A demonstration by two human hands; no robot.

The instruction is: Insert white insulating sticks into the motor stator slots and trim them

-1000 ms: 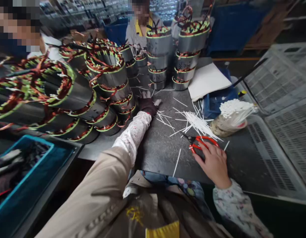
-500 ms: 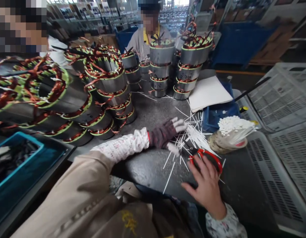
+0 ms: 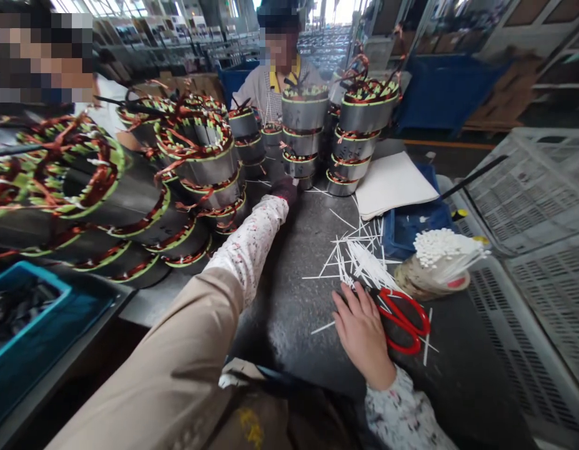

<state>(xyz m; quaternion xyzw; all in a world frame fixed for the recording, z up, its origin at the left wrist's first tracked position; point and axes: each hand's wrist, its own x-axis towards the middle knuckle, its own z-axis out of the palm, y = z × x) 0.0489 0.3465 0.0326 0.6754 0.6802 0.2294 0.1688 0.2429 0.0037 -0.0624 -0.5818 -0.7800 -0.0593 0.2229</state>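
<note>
Near the front edge of the bench, your bare right hand lies palm down, fingers slightly spread, beside red-handled cutters; loose white sticks lie just beyond. Toward the far edge, your gloved left hand, finger state unclear, is beside stacked copper-wound cylinders.
</note>
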